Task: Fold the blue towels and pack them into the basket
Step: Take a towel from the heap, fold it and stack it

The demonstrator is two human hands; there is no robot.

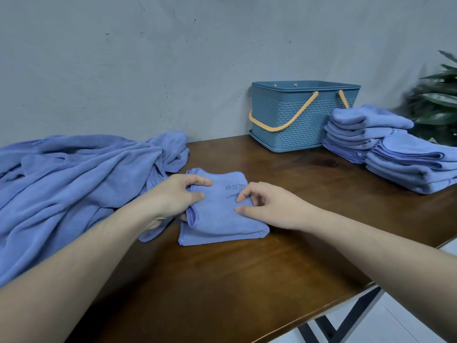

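At the middle of the tabletop (222,288) the folded blue towel (217,214) gets its last crease, left hand (173,196) pinching its left edge, right hand (267,206) fingers loosely curled touching the top, next lifting it toward the basket (296,120) at the far edge.

Dim, even light (soft shadows); plant (437,105) blurred, edges warped.

Looks like a plain room at home or a small workspace, hard to say which: dark wooden table (247,280) on black metal legs (346,315), bare grey wall (148,58), leafy houseplant (437,100) in the corner, pale floor (408,325).
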